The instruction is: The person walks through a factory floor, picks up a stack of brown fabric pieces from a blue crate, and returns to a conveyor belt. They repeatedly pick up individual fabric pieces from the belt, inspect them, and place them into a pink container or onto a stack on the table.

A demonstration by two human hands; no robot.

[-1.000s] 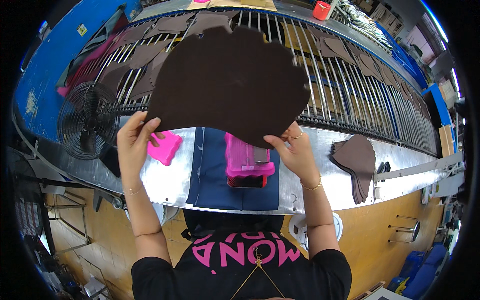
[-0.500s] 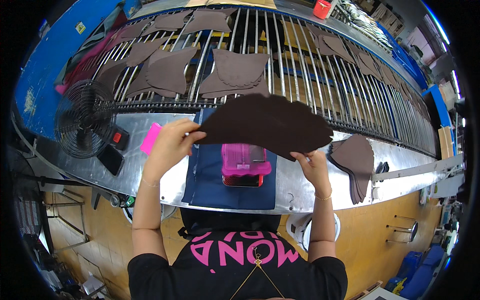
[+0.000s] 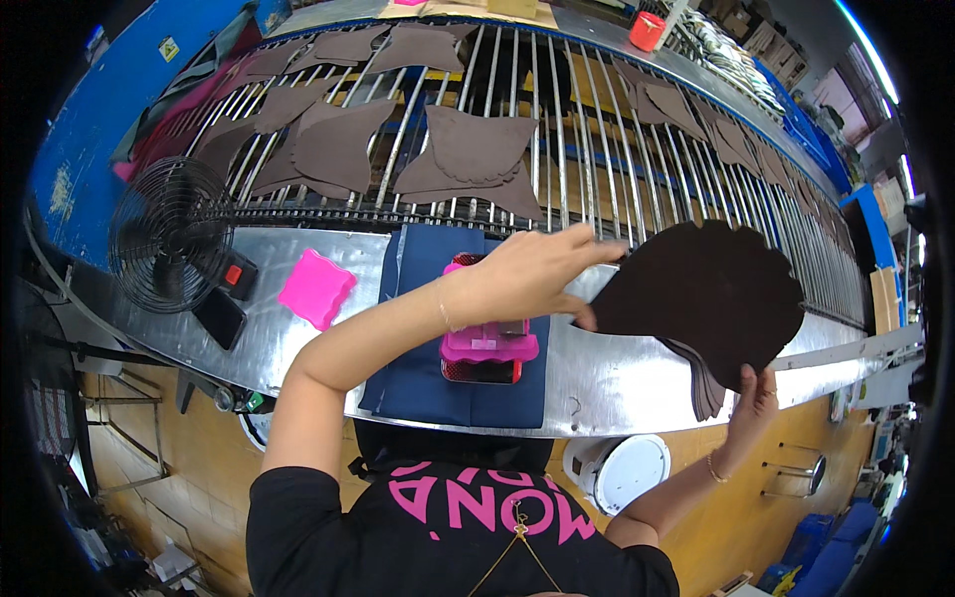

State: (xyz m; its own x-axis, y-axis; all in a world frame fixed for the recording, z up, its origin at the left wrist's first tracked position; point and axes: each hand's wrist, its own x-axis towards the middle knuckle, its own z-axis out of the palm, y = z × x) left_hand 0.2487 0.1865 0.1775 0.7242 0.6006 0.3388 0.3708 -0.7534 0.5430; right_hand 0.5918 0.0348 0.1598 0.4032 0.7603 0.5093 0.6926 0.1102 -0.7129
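A large dark brown scalloped leather piece (image 3: 711,289) is held over the right end of the metal bench (image 3: 597,373). My left hand (image 3: 532,274) reaches across and pinches its left edge. My right hand (image 3: 756,393) grips its lower right edge from below. Under it lies a stack of similar brown pieces (image 3: 708,383). Below my left wrist a pink tray (image 3: 487,348) sits on a dark blue cloth (image 3: 448,388).
Several brown cut pieces (image 3: 468,149) lie on the barred rack (image 3: 597,129) behind the bench. A black fan (image 3: 169,234) stands at the left, a pink lid (image 3: 315,289) beside it. A red cup (image 3: 647,30) sits at the far edge. A white round unit (image 3: 622,473) is below the bench.
Both hands have carried the brown piece from above the blue cloth to the right, over the stack. It has gone from held up in front of me to nearly flat.
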